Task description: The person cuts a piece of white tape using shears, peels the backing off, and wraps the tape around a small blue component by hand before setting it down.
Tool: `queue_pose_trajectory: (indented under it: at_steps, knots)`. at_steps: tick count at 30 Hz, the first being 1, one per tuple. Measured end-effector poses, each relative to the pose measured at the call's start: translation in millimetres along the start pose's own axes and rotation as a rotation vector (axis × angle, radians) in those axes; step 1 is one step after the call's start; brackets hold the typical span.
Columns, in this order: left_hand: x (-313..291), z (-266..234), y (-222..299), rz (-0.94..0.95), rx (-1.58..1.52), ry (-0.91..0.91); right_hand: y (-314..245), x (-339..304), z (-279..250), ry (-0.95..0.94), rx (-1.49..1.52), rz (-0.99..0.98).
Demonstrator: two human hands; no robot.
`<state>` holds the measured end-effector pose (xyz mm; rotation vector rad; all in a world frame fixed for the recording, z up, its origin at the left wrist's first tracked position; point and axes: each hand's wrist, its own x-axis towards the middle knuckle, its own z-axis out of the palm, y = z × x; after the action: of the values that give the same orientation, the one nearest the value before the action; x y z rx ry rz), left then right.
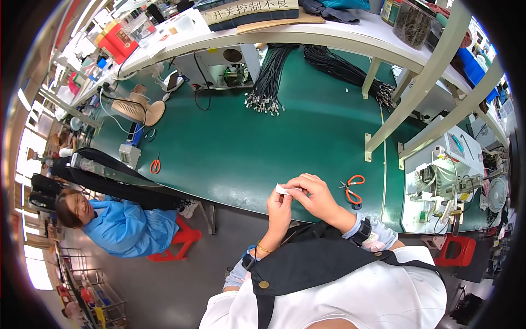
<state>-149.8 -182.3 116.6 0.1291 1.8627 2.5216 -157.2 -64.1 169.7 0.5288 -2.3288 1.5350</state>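
Over the near edge of the green table point(230, 148), my two hands meet in front of my apron. Between their fingertips is a small white strip point(281, 189); it is too small to tell its kind. My left hand point(279, 210) pinches the strip from below. Fingers bent, my right hand point(316, 198) closes on it from the right. To the right of my right hand, orange-handled scissors point(354, 189) lie open on the table.
Bundles of black cables point(271, 77) with metal ends lie at the back under a white shelf point(339, 34). A beige fan point(137, 107) and more orange scissors point(155, 165) are left; a machine point(446, 164) stands right. A co-worker in blue point(129, 225) sits at left.
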Motion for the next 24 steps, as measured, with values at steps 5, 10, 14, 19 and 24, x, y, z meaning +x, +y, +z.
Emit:
queue_pose_trajectory:
  at_steps: [5,10,14,19,24]
  knots:
    - [0.1,-1.4,-2.0,0.014,0.029,-0.007,-2.5,-2.1,-4.9,0.004,0.044,0.004]
    - [-2.5,1.6,4.7,-0.015,0.022,-0.012,-4.5,0.0,-10.2,0.003,0.099,0.022]
    - [-0.8,4.8,10.0,0.063,0.064,0.005,-6.9,2.3,-11.6,-0.003,0.118,0.016]
    - [-0.4,5.1,10.9,0.053,0.057,-0.006,-3.3,3.2,-12.7,-0.017,0.120,0.055]
    - [0.0,4.2,9.9,0.041,0.034,0.014,-2.7,4.3,-12.8,-0.003,0.134,0.094]
